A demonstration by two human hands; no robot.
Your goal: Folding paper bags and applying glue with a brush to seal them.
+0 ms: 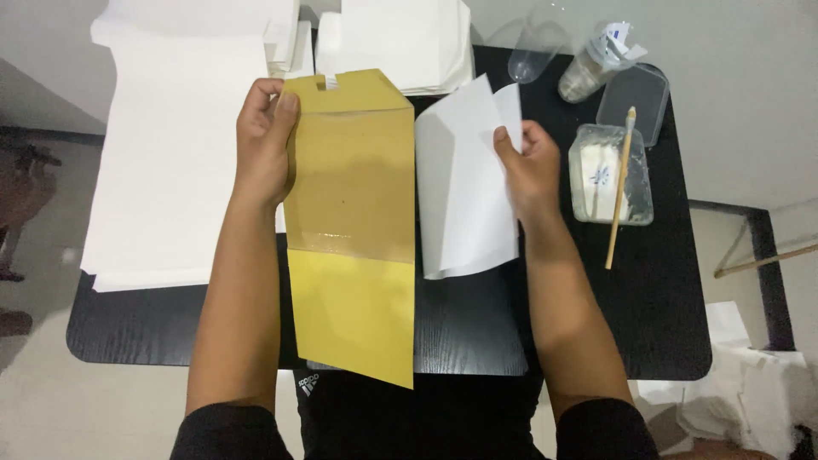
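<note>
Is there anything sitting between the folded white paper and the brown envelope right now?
Nothing visible. The folded white paper in the right hand sits right beside the brown envelope held by the left hand, with no object between them.

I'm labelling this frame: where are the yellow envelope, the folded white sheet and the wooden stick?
yellow envelope (351,213), head view, middle of its body
folded white sheet (464,183), head view, centre panel
wooden stick (620,192), head view, mid-shaft

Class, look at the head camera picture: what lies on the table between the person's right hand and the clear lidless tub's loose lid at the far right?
Between the right hand and the lid sits the clear tub, with a wooden stick resting across it, in the head view.
</note>
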